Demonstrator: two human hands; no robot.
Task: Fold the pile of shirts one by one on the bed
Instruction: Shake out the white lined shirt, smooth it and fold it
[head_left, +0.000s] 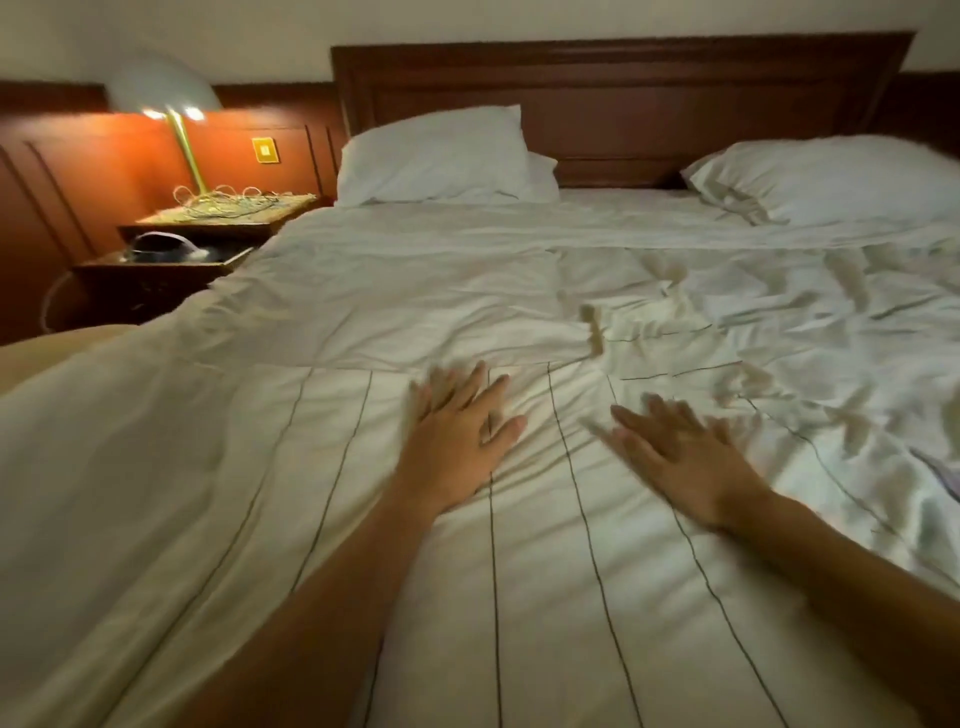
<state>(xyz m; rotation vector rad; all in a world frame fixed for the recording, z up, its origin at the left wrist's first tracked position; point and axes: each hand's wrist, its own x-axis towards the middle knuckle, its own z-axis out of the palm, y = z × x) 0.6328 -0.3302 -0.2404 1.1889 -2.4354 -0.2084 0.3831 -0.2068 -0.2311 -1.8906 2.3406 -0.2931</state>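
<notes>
Left fingers (470, 387) and right fingers (631, 418) lie straight and spread, blurred, flat on the shirt (545, 571), grasping nothing. The left hand (457, 447) and right hand (680, 462) press side by side near its far edge. The shirt, thin white cloth with dark pinstripes, lies spread and mostly smooth over the near part of the bed (389, 291). Smooth open bedding stretches left and beyond; rumpled white cloth (779, 322) crowds the right. Two soft pillows (431, 156) lean at the wooden headboard (623, 98).
</notes>
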